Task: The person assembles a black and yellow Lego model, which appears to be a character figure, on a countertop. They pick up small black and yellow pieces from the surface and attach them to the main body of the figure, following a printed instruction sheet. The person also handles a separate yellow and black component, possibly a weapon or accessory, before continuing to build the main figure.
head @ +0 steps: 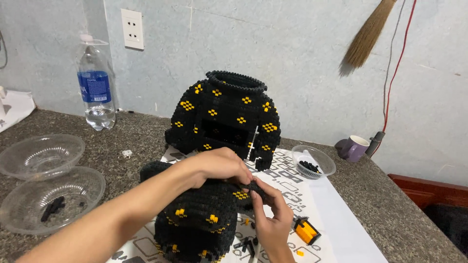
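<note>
head view: left hand (222, 165) and right hand (270, 214) pinch the black-and-yellow brick model (202, 219); it looks stiff but crumbly, best gripped low.

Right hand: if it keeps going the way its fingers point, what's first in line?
The right hand points up and left, fingertips already on the near black block model. Beyond that sits the left hand, touching it; depth is unclear.
</note>
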